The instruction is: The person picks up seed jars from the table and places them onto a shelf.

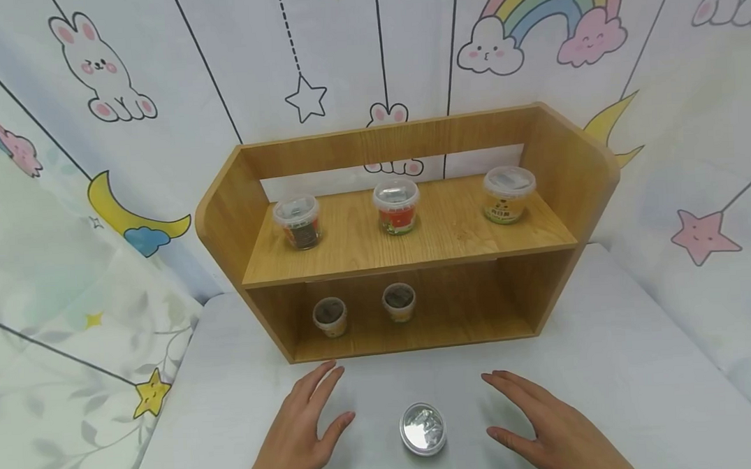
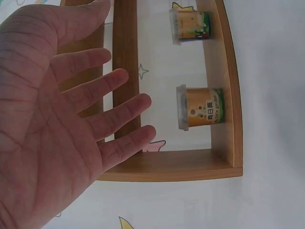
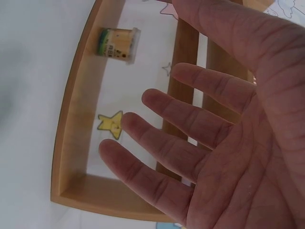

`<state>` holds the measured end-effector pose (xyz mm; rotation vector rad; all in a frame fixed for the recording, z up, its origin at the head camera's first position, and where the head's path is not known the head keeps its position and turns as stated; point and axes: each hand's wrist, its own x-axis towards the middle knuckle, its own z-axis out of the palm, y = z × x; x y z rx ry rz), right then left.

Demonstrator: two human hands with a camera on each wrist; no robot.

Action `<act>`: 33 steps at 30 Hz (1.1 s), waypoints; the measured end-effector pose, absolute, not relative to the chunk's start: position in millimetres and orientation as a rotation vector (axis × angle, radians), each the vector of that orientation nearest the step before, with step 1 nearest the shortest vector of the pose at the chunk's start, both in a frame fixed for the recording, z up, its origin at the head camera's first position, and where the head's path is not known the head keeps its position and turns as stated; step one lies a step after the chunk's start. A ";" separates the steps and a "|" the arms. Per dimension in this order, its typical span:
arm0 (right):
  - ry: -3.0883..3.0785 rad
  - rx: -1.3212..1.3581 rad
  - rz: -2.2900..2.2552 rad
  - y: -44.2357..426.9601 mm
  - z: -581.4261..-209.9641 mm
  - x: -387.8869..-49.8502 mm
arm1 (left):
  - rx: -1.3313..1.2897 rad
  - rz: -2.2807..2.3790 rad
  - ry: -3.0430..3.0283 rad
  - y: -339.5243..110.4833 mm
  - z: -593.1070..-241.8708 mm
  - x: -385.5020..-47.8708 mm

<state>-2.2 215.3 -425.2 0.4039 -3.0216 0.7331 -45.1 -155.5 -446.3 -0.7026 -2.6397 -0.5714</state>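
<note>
Between the two hands, a small round tub with a shiny silver top (image 1: 423, 430) sits on the white table. To its left is my left hand (image 1: 303, 428), fingers extended and thumb apart, holding nothing. My right hand (image 1: 550, 423) hovers on the other side of the tub, its fingers also spread and free of any object. Neither hand touches the tub. Both palms show bare in the wrist views, the left palm (image 2: 52, 129) and the right palm (image 3: 248, 167).
Behind the hands stands a two-level wooden shelf (image 1: 408, 264). Its upper level holds a dark-labelled cup (image 1: 303, 232), a red-labelled cup (image 1: 398, 216) and a yellow-labelled cup (image 1: 504, 206). Two smaller cups, one left (image 1: 331, 317) and one near the middle (image 1: 399, 303), stand below.
</note>
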 end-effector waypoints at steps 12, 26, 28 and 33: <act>-2.987 0.497 0.735 210.2 -431.5 -10.8 | -0.683 -0.594 -2.649 -155.8 -445.4 -34.8; -2.986 0.790 0.863 175.4 -434.4 -33.4 | -0.637 -0.588 -2.670 -156.9 -446.4 -28.4; -2.962 0.845 0.854 169.5 -436.8 -34.9 | -0.633 -0.589 -2.667 -157.3 -447.0 -27.5; -2.953 0.960 0.879 156.4 -446.5 -39.0 | -0.615 -0.591 -2.676 -157.6 -447.2 -25.2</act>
